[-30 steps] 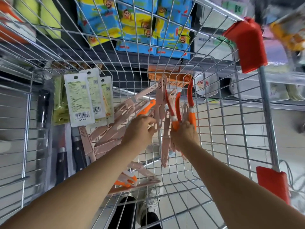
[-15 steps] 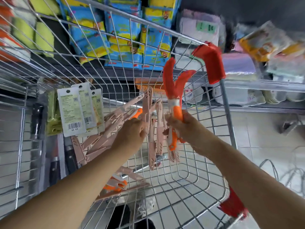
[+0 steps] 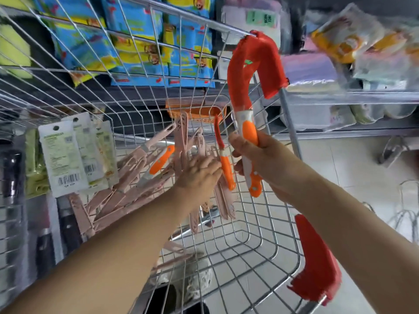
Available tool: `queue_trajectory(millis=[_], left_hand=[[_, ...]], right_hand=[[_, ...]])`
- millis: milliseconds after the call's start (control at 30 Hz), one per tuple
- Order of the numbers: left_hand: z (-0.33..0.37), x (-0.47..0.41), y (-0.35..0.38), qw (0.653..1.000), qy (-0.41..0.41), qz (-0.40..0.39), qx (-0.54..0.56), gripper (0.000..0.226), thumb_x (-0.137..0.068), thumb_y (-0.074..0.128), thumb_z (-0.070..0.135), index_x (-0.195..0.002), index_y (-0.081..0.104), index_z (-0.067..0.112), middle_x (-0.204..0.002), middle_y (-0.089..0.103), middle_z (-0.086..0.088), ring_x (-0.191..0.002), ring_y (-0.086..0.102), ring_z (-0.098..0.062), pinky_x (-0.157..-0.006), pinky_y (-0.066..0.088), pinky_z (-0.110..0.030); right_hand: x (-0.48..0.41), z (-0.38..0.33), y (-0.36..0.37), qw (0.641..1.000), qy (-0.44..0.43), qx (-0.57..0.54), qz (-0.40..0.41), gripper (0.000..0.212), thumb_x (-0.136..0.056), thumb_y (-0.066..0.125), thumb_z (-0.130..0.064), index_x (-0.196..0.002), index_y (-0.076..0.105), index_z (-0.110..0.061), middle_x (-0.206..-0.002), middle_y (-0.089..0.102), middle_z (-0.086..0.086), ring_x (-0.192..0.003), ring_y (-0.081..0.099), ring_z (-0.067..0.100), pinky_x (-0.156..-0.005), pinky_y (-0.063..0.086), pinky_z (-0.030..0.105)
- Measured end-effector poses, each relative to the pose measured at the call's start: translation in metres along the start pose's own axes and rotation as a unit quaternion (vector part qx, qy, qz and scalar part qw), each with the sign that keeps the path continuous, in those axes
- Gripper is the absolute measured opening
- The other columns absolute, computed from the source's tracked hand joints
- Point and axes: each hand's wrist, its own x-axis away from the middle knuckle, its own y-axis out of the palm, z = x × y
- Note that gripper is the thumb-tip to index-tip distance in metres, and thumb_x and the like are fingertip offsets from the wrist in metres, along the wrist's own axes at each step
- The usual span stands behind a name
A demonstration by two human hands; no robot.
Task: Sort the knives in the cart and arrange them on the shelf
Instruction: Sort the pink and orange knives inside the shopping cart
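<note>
I am gripping an orange-handled knife (image 3: 249, 141) in my right hand (image 3: 264, 162), fingers wrapped tight around its handle, the red-sheathed blade (image 3: 238, 82) pointing up and standing above the cart's rim. A second, smaller orange-handled knife (image 3: 225, 167) is hanging upright between my two hands; it is touching the fingertips of my left hand (image 3: 197, 173), but I cannot tell which hand is carrying it. My left hand is reaching into the wire cart (image 3: 260, 241) with fingers loosely curled, neither spread wide nor clearly closed on anything, resting against a heap of pink sheathed knives (image 3: 127, 177) that are leaning across the cart's middle. Another orange-handled knife (image 3: 159, 160) is lying among those pink ones, just left of my left hand. Further left, carded packages with barcodes (image 3: 65, 157) are standing against the cart's side, with dark-handled knives (image 3: 68, 225) lying below them. Red plastic bumpers (image 3: 317, 261) are capping the cart's near right corner. Beyond the cart, shelves (image 3: 349, 96) are holding blue and yellow packets (image 3: 140, 41) and blurred wrapped goods.
</note>
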Motion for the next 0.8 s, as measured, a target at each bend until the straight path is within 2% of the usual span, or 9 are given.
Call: queue_trajectory(millis=[133, 233, 333, 433, 500, 533, 600, 700, 800], left_hand=[[-0.006, -0.004, -0.004, 0.999, 0.01, -0.039, -0.025, 0.044, -0.102, 0.024, 0.027, -0.145, 0.029, 0.022, -0.158, 0.008, -0.001, -0.145, -0.003, -0.03, -0.112, -0.012, -0.047], [-0.01, -0.002, -0.006, 0.997, 0.022, -0.058, -0.047, 0.044, -0.101, 0.029, 0.025, -0.144, 0.028, 0.029, -0.158, 0.005, 0.002, -0.145, -0.002, -0.029, -0.109, -0.016, -0.048], [-0.014, -0.006, -0.007, 0.997, 0.039, -0.044, -0.043, 0.046, -0.098, 0.035, 0.02, -0.144, 0.032, 0.027, -0.157, 0.012, 0.0, -0.145, 0.0, -0.029, -0.112, -0.012, -0.047], [-0.024, -0.004, 0.002, 0.997, 0.065, -0.01, -0.026, 0.047, -0.096, 0.032, 0.017, -0.143, 0.034, 0.024, -0.154, 0.023, -0.003, -0.144, 0.006, -0.03, -0.117, -0.004, -0.05], [-0.031, 0.004, 0.006, 0.996, 0.081, -0.004, -0.024, 0.047, -0.095, 0.034, 0.013, -0.141, 0.037, 0.023, -0.152, 0.028, -0.003, -0.143, 0.01, -0.031, -0.117, 0.006, -0.053], [-0.034, 0.008, 0.007, 0.996, 0.081, -0.011, -0.02, 0.047, -0.095, 0.036, 0.009, -0.14, 0.038, 0.022, -0.152, 0.027, -0.003, -0.144, 0.008, -0.031, -0.116, 0.005, -0.053], [-0.039, 0.017, 0.01, 0.996, 0.085, -0.029, -0.02, 0.046, -0.094, 0.038, 0.005, -0.137, 0.04, 0.021, -0.152, 0.023, -0.005, -0.145, 0.003, -0.03, -0.116, 0.002, -0.055], [-0.05, 0.029, 0.019, 0.995, 0.098, -0.024, -0.021, 0.041, -0.095, 0.03, 0.015, -0.135, 0.037, 0.023, -0.153, 0.02, -0.008, -0.145, 0.002, -0.03, -0.113, 0.014, -0.056], [-0.058, 0.039, 0.019, 0.993, 0.103, -0.039, -0.034, 0.041, -0.098, 0.028, 0.023, -0.138, 0.037, 0.021, -0.157, 0.013, -0.008, -0.145, 0.002, -0.03, -0.116, 0.007, -0.052]], right_hand=[[-0.003, 0.003, 0.001, 1.0, 0.013, 0.014, 0.01, 0.038, -0.092, 0.054, -0.035, -0.109, 0.051, -0.001, -0.069, 0.053, 0.003, -0.058, 0.051, 0.021, -0.045, 0.041, 0.025], [-0.004, 0.007, 0.005, 0.999, 0.024, 0.026, 0.002, 0.037, -0.092, 0.054, -0.035, -0.107, 0.051, -0.002, -0.071, 0.054, 0.004, -0.062, 0.052, 0.023, -0.046, 0.042, 0.023], [-0.006, 0.011, 0.01, 0.998, 0.039, 0.038, -0.008, 0.031, -0.092, 0.055, -0.036, -0.101, 0.052, -0.007, -0.075, 0.054, 0.003, -0.058, 0.052, 0.012, -0.052, 0.045, 0.02], [-0.013, 0.019, 0.017, 0.996, 0.063, 0.06, -0.01, 0.028, -0.092, 0.055, -0.035, -0.096, 0.053, -0.008, -0.073, 0.055, 0.003, -0.056, 0.053, 0.011, -0.052, 0.045, 0.021], [-0.02, 0.027, 0.022, 0.993, 0.077, 0.094, 0.0, 0.027, -0.091, 0.056, -0.035, -0.095, 0.054, -0.007, -0.074, 0.056, 0.004, -0.057, 0.056, 0.012, -0.058, 0.047, 0.027], [-0.025, 0.033, 0.025, 0.99, 0.087, 0.111, 0.008, 0.029, -0.091, 0.056, -0.034, -0.097, 0.056, -0.006, -0.076, 0.056, 0.005, -0.058, 0.057, 0.014, -0.062, 0.048, 0.03], [-0.034, 0.044, 0.032, 0.984, 0.113, 0.138, 0.018, 0.032, -0.09, 0.057, -0.034, -0.1, 0.056, -0.004, -0.08, 0.058, 0.011, -0.068, 0.062, 0.023, -0.068, 0.049, 0.034], [-0.046, 0.061, 0.046, 0.969, 0.143, 0.201, 0.022, 0.025, -0.089, 0.056, -0.035, -0.096, 0.057, -0.011, -0.102, 0.06, 0.021, -0.096, 0.063, 0.035, -0.079, 0.05, 0.038], [-0.056, 0.073, 0.056, 0.961, 0.161, 0.207, 0.093, 0.044, -0.088, 0.057, -0.036, -0.116, 0.051, -0.002, -0.106, 0.06, 0.017, -0.095, 0.061, 0.031, -0.07, 0.042, 0.032]])
